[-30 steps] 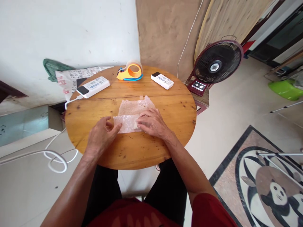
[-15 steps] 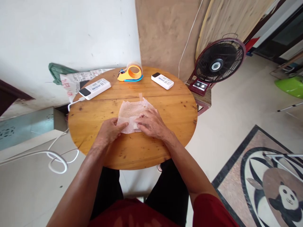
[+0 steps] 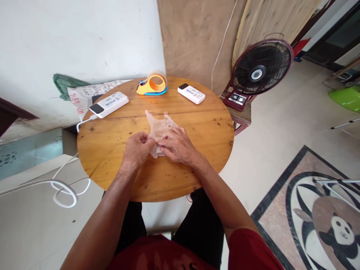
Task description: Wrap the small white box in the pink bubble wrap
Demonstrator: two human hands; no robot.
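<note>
Near the middle of the round table [image 3: 112, 150], the left hand [image 3: 137, 150] pinches the near edge of a thin bubble wrap sheet [image 3: 157, 125], fingers closed on it, while the right hand [image 3: 177, 145] lies on it, fingers pressing its right side down. A tape dispenser [image 3: 152, 85] sits at 12 o'clock, one remote [image 3: 191, 93] at 1, another [image 3: 109, 104] at 10. The light film could slip or spring open if either hold loosens.
</note>
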